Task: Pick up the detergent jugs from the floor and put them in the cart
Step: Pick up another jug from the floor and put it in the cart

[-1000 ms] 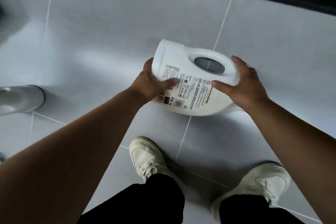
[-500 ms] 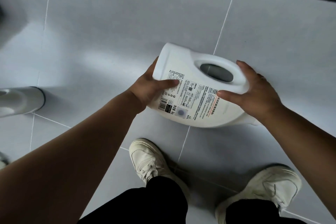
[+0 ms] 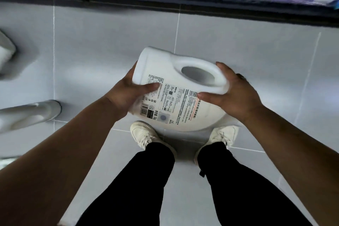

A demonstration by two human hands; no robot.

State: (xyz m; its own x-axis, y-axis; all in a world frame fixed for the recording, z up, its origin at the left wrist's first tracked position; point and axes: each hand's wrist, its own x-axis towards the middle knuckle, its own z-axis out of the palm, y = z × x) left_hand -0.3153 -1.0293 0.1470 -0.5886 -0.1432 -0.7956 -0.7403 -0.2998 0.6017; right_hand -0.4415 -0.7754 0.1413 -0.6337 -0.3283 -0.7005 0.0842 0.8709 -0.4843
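A large white detergent jug (image 3: 176,95) with a printed back label and an oval handle hole is held on its side above the grey tiled floor, over my shoes. My left hand (image 3: 128,93) grips its bottom end, thumb laid across the label. My right hand (image 3: 233,93) grips the handle end, thumb on the label side and fingers wrapped round the far edge. Its cap is hidden. Two more white jugs lie on the floor at the left: one (image 3: 31,113) on its side, another (image 3: 5,49) at the frame's edge. No cart is in view.
A low store shelf (image 3: 183,0) with bagged, colourful goods runs along the top of the view. My two white shoes (image 3: 145,134) and black trouser legs stand just below the held jug. Grey tiles spread to the right.
The jug has risen off the floor toward me in both hands. My view has lifted, so the shelf now shows along the top and a second jug appears at the left.
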